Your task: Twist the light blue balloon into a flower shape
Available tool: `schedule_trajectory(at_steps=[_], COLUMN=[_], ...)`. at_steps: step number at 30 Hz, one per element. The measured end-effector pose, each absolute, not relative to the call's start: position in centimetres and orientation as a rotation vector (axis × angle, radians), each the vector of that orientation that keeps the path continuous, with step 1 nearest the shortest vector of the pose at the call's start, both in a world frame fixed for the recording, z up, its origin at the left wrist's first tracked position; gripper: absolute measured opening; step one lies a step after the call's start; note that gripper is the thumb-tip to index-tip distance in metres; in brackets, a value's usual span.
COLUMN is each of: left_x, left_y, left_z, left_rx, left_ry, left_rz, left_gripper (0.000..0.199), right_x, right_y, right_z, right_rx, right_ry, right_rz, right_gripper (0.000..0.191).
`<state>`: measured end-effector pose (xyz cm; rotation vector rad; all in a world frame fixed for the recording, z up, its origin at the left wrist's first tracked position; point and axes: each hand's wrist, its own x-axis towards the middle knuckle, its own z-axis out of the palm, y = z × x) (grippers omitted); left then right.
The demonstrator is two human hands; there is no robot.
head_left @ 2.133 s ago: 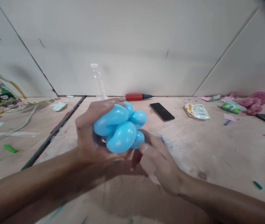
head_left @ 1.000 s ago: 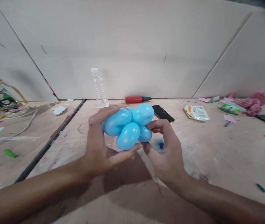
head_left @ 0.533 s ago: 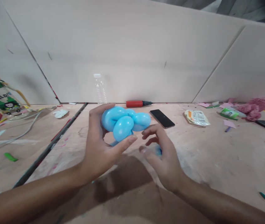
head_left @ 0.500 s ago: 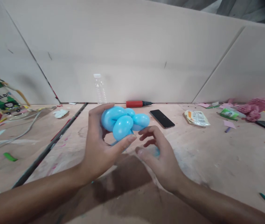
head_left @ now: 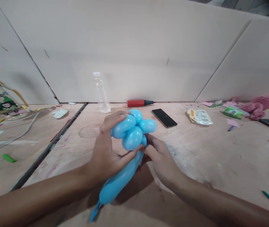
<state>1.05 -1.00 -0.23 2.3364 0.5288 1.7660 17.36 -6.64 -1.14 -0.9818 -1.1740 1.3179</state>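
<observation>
A blue twisted balloon [head_left: 132, 138] is held between both hands above the table, its round bubbles bunched at the upper end. Its long straight part slants down toward me and ends in a limp, narrow tail at the lower left. My left hand [head_left: 108, 148] wraps the bunch from the left, thumb lying along the base of the bubbles. Just under the bunch, my right hand [head_left: 160, 157] pinches the balloon where the long part meets the bubbles. Some of the right fingers are hidden behind it.
Beyond the hands are a clear plastic bottle [head_left: 101, 93], a red hand pump [head_left: 136, 103] and a black phone [head_left: 164, 118]. A plastic packet [head_left: 199, 116] and pink paper scraps [head_left: 255, 108] lie to the right. A printed bottle [head_left: 3, 97] stands far left beside a white cable [head_left: 27, 129].
The bubble bunch has moved slightly right and down. The long part and its tail now show, pointing toward me. My right fingers, apart from the bunch before, have closed on the balloon beneath it.
</observation>
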Motion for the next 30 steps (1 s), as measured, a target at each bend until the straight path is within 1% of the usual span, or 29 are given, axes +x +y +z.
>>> schedule_trajectory(at_steps=[1,3,6,8,11,13,16,17,19,22,24,27,30], left_x=[1.1,1.2,1.5,1.6,1.8,1.7,1.4,1.3,0.9,0.4,0.3,0.6,1.1], left_y=[-1.1,-1.4,-1.6,-1.5,-1.4,-1.4,-1.4,-1.4,-1.4,-1.4,-1.5,-1.5,-1.2], left_z=[-0.3,-0.4,-0.4,-0.5,-0.9,-1.3,-1.7,-1.9,-2.0,-2.1,-2.2,-2.2,-2.1], left_rx=[2.316,2.241,2.075,1.965,1.872,1.89,2.022,2.074,2.179,2.296,2.342,2.326,2.207], left_ry=[0.601,0.743,0.862,0.879,0.91,0.912,0.865,0.854,0.819,0.709,0.632,0.627,0.72], left_rz=[1.721,1.618,1.473,1.407,1.373,1.37,1.421,1.443,1.474,1.468,1.471,1.493,1.497], left_gripper=[0.085,0.091,0.092,0.092,0.092,0.089,0.094,0.096,0.096,0.093,0.093,0.093,0.091], right_x=[17.4,17.5,17.6,17.9,18.4,18.6,18.8,18.9,19.0,19.2,19.5,19.9,20.0], right_y=[-6.6,-6.7,-6.6,-6.5,-6.3,-6.1,-6.1,-6.0,-6.0,-5.7,-5.5,-5.1,-4.9], right_z=[-0.9,-0.4,0.1,0.0,-0.3,-0.3,-0.1,0.0,0.1,-0.1,-0.4,-0.6,-0.7], right_rx=[-0.993,-1.004,-0.987,-0.961,-0.917,-0.947,-1.051,-1.072,-1.08,-1.023,-0.979,-0.958,-0.943], right_ry=[-1.183,-1.186,-1.183,-1.206,-1.252,-1.243,-1.202,-1.205,-1.206,-1.149,-1.125,-1.195,-1.22], right_rz=[1.289,1.244,1.249,1.289,1.375,1.367,1.175,1.114,1.055,1.076,1.101,1.153,1.204], right_gripper=[0.007,0.018,0.033,0.036,0.03,0.04,0.049,0.049,0.042,0.029,0.027,0.03,0.04])
